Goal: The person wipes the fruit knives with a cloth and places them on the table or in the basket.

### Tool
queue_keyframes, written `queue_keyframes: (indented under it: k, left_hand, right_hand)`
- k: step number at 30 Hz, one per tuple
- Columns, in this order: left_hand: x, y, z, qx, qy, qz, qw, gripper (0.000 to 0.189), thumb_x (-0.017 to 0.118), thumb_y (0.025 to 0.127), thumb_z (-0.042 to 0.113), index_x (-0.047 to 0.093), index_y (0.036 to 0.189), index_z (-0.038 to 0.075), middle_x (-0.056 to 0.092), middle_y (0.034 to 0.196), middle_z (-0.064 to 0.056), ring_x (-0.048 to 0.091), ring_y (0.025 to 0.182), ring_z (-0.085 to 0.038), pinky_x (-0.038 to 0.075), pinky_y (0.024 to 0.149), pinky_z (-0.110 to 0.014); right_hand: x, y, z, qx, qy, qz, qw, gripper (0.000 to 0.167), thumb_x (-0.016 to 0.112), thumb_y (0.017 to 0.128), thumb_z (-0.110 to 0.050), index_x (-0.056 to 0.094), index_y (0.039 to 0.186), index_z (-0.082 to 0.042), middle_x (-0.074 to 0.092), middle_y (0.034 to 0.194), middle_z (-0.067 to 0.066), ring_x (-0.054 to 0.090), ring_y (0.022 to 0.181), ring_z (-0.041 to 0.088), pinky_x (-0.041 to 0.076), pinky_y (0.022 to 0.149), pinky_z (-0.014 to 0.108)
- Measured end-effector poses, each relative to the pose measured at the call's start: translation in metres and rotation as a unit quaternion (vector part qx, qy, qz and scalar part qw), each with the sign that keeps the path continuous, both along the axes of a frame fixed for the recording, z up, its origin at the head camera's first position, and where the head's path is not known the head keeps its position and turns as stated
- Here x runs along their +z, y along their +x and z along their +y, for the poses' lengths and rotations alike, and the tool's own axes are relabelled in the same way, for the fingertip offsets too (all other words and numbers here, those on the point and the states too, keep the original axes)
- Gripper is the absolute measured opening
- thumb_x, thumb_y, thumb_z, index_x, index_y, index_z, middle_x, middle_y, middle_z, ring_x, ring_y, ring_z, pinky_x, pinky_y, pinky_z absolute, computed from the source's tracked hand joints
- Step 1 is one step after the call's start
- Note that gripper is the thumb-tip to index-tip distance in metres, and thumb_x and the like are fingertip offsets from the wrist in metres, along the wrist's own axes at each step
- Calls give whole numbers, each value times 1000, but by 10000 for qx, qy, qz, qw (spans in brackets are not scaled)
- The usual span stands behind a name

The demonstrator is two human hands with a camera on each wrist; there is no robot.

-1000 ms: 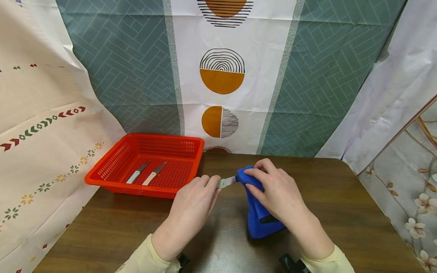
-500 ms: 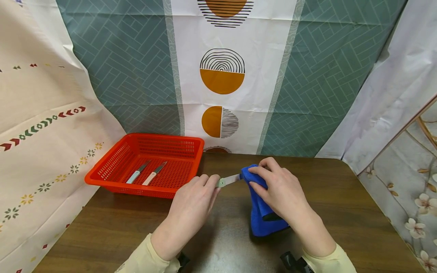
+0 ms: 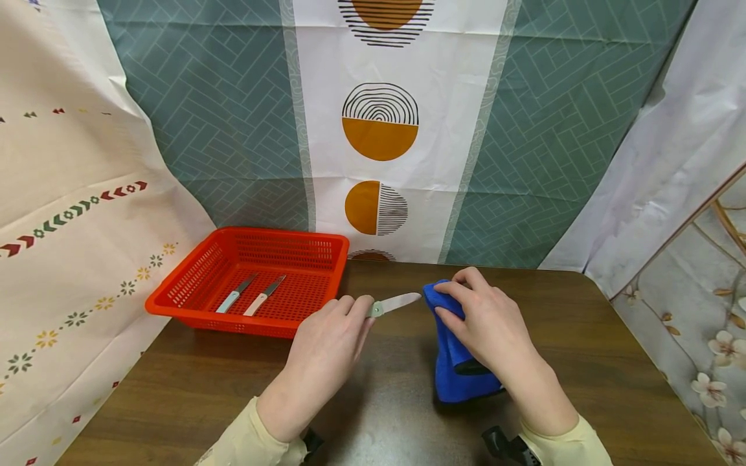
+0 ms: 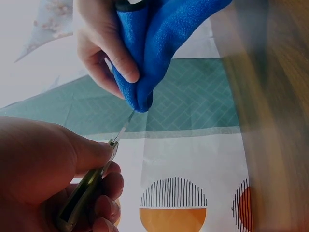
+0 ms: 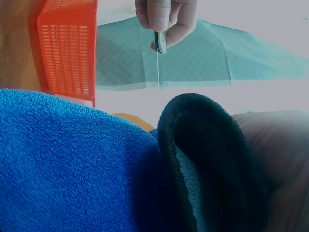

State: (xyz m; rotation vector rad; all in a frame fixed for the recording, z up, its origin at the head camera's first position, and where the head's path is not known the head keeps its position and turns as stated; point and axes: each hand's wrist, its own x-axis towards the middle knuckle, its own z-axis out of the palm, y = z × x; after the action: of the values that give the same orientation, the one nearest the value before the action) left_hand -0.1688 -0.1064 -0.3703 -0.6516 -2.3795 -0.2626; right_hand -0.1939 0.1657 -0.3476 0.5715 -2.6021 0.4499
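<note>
In the head view my left hand (image 3: 332, 356) grips a folding knife (image 3: 396, 303) by its pale green handle, the blade out and pointing right. My right hand (image 3: 492, 323) pinches a folded blue cloth (image 3: 451, 343), whose lower part hangs down toward the table. The blade tip lies just left of the cloth's upper corner, with a small gap in the head view. In the left wrist view the thumb presses along the knife handle (image 4: 84, 193), and the blue cloth (image 4: 154, 53) is beyond the tip. A dark-edged fold of the cloth (image 5: 77, 159) fills much of the right wrist view.
A red plastic basket (image 3: 201, 320) stands at the left back of the brown wooden table (image 3: 192, 388). Inside it lie two knives, one with a light blue handle (image 3: 227, 302) and one with a pinkish handle (image 3: 254, 305). A patterned curtain (image 3: 524, 162) hangs behind the table.
The right hand has moved right with the blue cloth, sliding it off the blade. The whole blade now shows, while its tip was covered before. The left hand has barely moved.
</note>
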Motion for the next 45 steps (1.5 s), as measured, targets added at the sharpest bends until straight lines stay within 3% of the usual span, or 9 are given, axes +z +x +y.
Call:
queue_keyframes:
  k: [7,17,26,29,36,41,45]
  left_hand:
    - [1,0,-2,63,38,54,10000,27,86,97,17,64,110,11,56,77,-1,48,62,-19,36,49,-26]
    - [3,-3,-12,446,153,-309,9984,25,82,100,20,60,106,9,52,69,2,50,60,-19,38,48,-29]
    - [8,-9,-27,656,-16,-115,9978,29,81,100,17,54,99,6,51,63,0,47,53,-21,35,44,-30]
    - [9,-12,-33,727,-76,-182,9972,28,80,100,17,54,99,6,52,65,-2,47,53,-21,37,44,-31]
    - [16,-24,-55,814,116,-189,9964,21,80,99,15,62,105,5,55,93,-13,53,70,-27,46,50,-36]
    - [18,-32,-71,892,-30,-69,9960,22,80,99,14,62,101,2,53,85,-12,50,67,-28,47,55,-38]
    - [18,-38,-78,1019,-118,-235,9944,24,79,101,16,59,97,3,51,79,-9,50,64,-27,46,52,-37]
  right_hand:
    - [4,1,3,-37,-81,-58,9999,37,87,96,-22,80,132,-19,64,127,9,70,94,32,59,77,55]
    - [1,1,10,-92,-25,-86,9999,37,88,95,-22,80,132,-17,65,126,10,69,89,33,58,76,54]
    - [4,0,14,-53,185,-52,9998,37,88,95,-21,80,131,-15,65,125,11,71,91,32,58,77,55]
    - [4,-2,18,-55,262,-90,9996,37,88,95,-21,80,131,-14,65,125,11,71,91,32,59,78,54]
    - [6,-4,28,-117,248,-153,9995,37,87,96,-21,80,131,-14,65,124,12,70,90,34,59,76,57]
    - [5,-6,31,-109,244,-154,9995,37,87,96,-22,80,131,-13,65,123,12,70,88,33,59,74,56]
    - [4,-7,34,-121,245,-186,9995,37,86,96,-21,80,131,-12,65,123,13,70,87,33,59,73,55]
